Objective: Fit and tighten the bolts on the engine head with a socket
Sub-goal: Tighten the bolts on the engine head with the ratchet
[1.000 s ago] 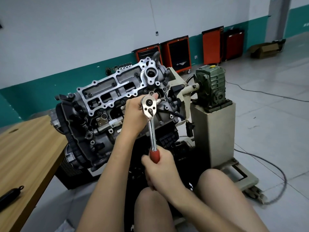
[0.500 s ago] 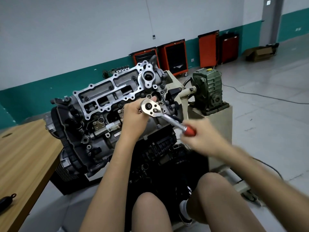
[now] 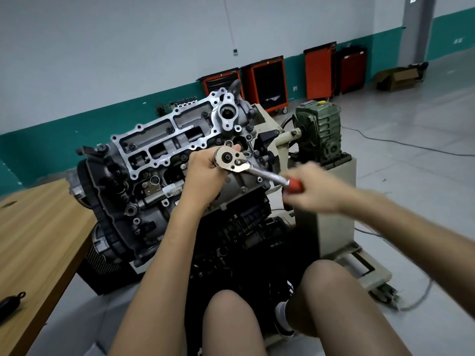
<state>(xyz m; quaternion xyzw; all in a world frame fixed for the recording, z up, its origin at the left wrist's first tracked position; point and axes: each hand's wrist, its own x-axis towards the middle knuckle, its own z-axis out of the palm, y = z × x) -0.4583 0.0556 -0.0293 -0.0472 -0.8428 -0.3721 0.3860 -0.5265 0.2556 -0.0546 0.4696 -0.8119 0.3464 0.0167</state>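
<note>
The engine head [image 3: 164,140], grey aluminium with several bolt holes, sits tilted on a stand in front of me. A chrome ratchet wrench [image 3: 232,160] with a red handle is set against the head's right side, its handle pointing right and slightly down. My left hand [image 3: 203,176] cups the ratchet's round head from behind and steadies it. My right hand [image 3: 313,187], blurred, grips the red handle. The socket and the bolt under the ratchet head are hidden.
A wooden table [image 3: 38,237] stands at the left with a black tool [image 3: 10,303] near its front edge. A green gearbox [image 3: 320,129] sits on the beige stand [image 3: 334,227] to the right. Red tool cabinets [image 3: 267,83] line the far wall. Cables cross the floor.
The ratchet handle has swung from pointing straight down to pointing right, carried by my right hand. My left hand has stayed on the ratchet head.
</note>
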